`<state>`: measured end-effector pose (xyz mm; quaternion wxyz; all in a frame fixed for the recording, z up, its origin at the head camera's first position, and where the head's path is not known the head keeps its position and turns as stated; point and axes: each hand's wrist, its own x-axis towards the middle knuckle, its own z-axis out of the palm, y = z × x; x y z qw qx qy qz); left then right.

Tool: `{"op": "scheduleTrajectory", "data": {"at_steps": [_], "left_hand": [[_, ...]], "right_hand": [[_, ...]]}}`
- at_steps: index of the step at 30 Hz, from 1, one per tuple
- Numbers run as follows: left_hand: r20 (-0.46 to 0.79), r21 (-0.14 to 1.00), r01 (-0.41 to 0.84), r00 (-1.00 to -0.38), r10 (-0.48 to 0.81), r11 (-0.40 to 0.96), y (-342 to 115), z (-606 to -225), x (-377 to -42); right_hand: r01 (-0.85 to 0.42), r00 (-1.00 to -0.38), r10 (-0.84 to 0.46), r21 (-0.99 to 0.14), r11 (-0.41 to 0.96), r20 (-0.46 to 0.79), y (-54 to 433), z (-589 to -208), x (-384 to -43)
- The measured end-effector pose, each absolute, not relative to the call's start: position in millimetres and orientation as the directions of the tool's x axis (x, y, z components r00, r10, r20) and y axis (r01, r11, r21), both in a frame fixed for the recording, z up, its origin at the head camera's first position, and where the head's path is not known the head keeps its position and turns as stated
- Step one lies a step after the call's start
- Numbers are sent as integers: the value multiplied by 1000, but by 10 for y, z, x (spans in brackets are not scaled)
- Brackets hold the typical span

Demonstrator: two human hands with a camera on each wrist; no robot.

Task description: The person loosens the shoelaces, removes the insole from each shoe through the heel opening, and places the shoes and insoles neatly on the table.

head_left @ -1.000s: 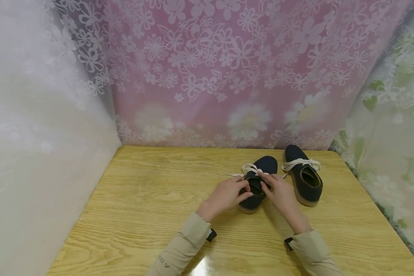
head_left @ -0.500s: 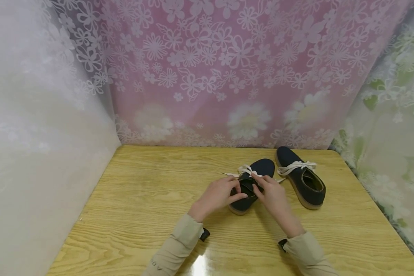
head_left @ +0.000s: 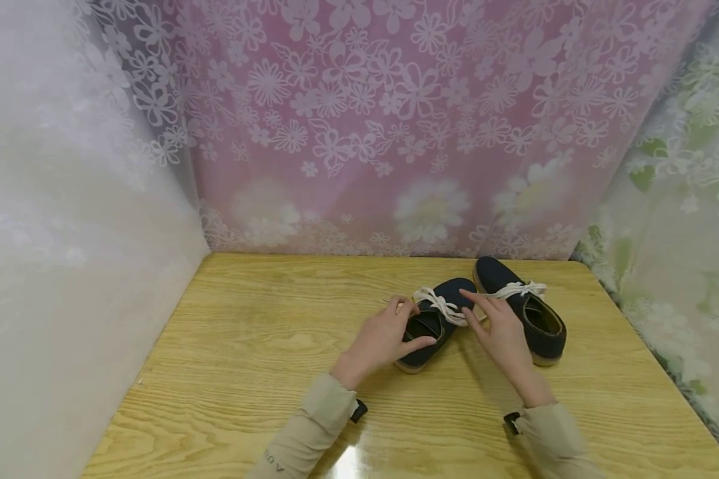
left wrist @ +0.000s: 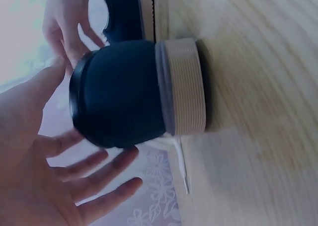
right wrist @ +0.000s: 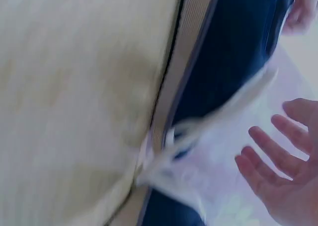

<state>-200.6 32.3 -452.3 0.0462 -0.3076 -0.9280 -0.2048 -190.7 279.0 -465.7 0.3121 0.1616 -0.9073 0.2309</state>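
A dark navy shoe [head_left: 455,291] with white laces [head_left: 440,305] tied in a bow stands on the table, toe pointing away to the right. My left hand [head_left: 380,339] is at the left of its opening, fingers spread and thumb stretched across toward the heel. In the left wrist view the fingers of that left hand [left wrist: 54,171] lie loosely beside the shoe's heel [left wrist: 119,92]. My right hand [head_left: 497,329] hovers right of the bow. Its fingers [right wrist: 278,151] are spread, holding nothing, in the right wrist view, where the lace [right wrist: 198,126] hangs blurred along the shoe's side.
A matching navy shoe [head_left: 545,342], its white laces also tied, stands close on the right. Both rest on a wood-grain table [head_left: 263,332]. A pink floral curtain [head_left: 359,133] hangs behind the table, with pale cloth [head_left: 84,233] at the left.
My right hand has come off the bow and moved right, uncovering the laces. The near shoe's heel has shifted left, and the other shoe's toe has swung left. My left hand stays by the opening.
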Motion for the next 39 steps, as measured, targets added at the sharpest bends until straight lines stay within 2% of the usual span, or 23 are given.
{"op": "scheduleTrajectory", "data": {"at_steps": [6,12,15,25,34,39], "left_hand": [[93,338,532,-840,535,777,450,-4585,-1991],[67,360,520,-842,535,774,488,-4658,-1985],[60,392,508,-846,530,767,484,-4675,-1983],[54,400,507,-845,532,763,477,-4674,-2001],[18,413,504,-837,546,759,418,-4636,-2017],[5,444,525,-812,584,727,299,-4639,-2045]], "right_hand": [[-286,-802,-97,-235,929,589,3173,-4620,-2028],[-20,-936,72,-257,966,345,3461,-4614,-2090],[50,-960,120,-270,962,252,3514,-4634,-2116],[112,-942,189,-268,957,278,3502,-4630,-2145],[117,-965,170,-252,961,200,3500,-4671,-2150],[89,-973,132,-216,972,190,3506,-4692,-2148]]}}
